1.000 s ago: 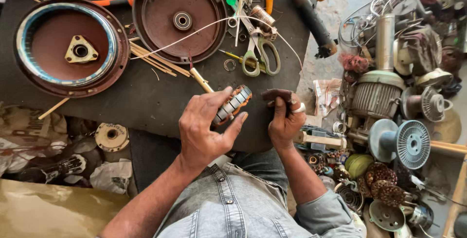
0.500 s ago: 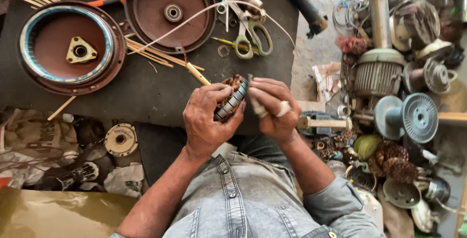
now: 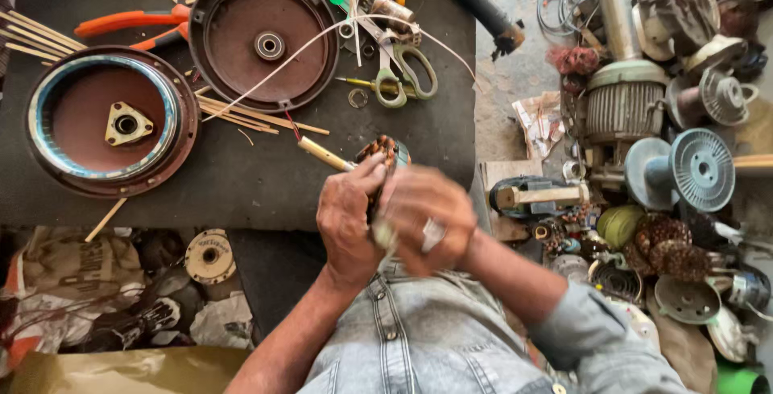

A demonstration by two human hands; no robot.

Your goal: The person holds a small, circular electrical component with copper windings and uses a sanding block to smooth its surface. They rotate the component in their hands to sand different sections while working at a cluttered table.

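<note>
My left hand (image 3: pixel 348 218) and my right hand (image 3: pixel 427 218) close together around a small wound motor stator (image 3: pixel 382 152), of which only the copper-coloured top shows above my fingers. They hold it just over the near edge of the dark work mat (image 3: pixel 241 177). A pale roll or strip peeks out between my palms; I cannot tell what it is. My right hand is blurred. A yellow-handled tool (image 3: pixel 324 153) lies on the mat touching my left fingers.
Two round rusty motor covers (image 3: pixel 109 120) (image 3: pixel 266 36) lie on the mat, with green scissors (image 3: pixel 398 72), orange pliers (image 3: pixel 129 22), thin wooden sticks (image 3: pixel 258 116) and a white string. Motor parts, fans and spools (image 3: pixel 684 169) crowd the floor to the right.
My right hand, apart from the stator a second ago, has come over it and now wraps it together with my left. Both hands have dropped lower in view.
</note>
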